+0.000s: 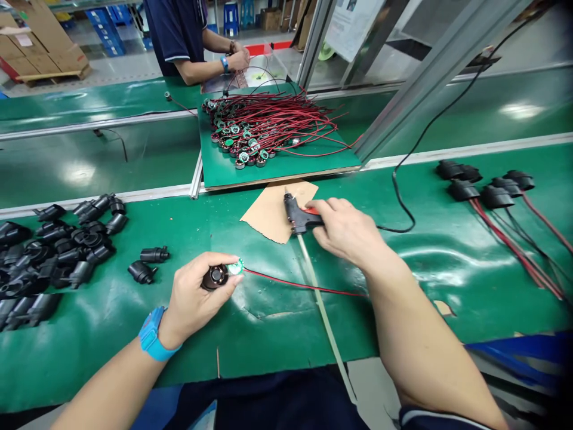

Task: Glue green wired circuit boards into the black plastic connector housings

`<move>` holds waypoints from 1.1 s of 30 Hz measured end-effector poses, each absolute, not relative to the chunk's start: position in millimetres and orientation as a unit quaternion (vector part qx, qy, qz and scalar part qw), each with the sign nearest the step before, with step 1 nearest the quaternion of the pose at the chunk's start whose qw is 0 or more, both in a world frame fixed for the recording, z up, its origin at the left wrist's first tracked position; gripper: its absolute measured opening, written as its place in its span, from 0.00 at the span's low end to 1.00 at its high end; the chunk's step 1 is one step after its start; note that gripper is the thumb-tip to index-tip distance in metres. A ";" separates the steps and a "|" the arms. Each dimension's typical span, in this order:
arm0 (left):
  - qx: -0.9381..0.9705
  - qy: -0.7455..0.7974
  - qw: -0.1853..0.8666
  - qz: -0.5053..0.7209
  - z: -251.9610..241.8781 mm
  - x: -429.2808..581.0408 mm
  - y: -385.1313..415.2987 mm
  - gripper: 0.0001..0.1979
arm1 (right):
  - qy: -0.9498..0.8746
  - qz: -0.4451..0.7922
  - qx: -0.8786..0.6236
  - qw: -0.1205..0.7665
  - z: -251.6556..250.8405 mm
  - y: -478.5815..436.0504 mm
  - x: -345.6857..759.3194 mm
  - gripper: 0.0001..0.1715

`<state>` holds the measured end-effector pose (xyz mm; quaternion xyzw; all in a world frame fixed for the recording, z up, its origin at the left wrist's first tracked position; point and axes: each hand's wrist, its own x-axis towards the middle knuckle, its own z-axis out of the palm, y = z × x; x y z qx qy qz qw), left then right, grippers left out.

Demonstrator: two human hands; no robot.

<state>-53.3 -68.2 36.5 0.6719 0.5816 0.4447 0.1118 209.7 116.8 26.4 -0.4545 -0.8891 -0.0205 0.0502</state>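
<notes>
Table (277, 343): near edge runs just in front of the person's torso; back edge = pale metal rail (147, 194). Green board (286, 171) w/ a heap of wired motors (244, 140) sits past the mid back edge, its front lip close behind the cardboard (264, 218). Room to move: green surface btwn L hand (194, 292) & the black housings (85, 245) piled far L, tho 2 loose housings (148, 264) lie nearer that hand. More green surface R of R hand (347, 230), up to the black caps w/ wires (486, 182); black cord (403, 164) loops across there.

Hidden/cut off: L palm & fingers cover most of the dark round part (215, 276); only its face end shows. Red-black wire (286, 282) runs R & is lost at R forearm. R fingers hide most of the glue gun's (301, 218) grip; can't tell if the trigger's pressed. Housing pile cut by L frame edge. Co-worker (176, 42) at back, head out of frame; what their hands hold is hard to make out.

L hand: closed round the dark part, thumb & index tips pinching the small green circuit board (235, 266) at its R side. R hand: wrapped on gun grip, nozzle over cardboard, pointing away; pale glue stick (329, 325) trails back twd the person. Circuit board's L of & nearer the person than the gun, well apart from R hand.
</notes>
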 end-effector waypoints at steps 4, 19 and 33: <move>0.648 0.600 0.118 0.454 39.4 -56.1 -68.3 0.12 | -0.843 -0.032 -0.507 0.175 44.2 120.8 225.0 0.22; 0.607 0.628 0.100 0.476 37.9 -59.6 -65.1 0.11 | -0.790 0.462 -0.290 0.280 38.9 53.5 212.8 0.21; 0.607 0.631 0.121 0.467 40.6 -58.1 -68.0 0.12 | -0.813 0.469 -0.253 0.236 50.9 41.2 192.8 0.18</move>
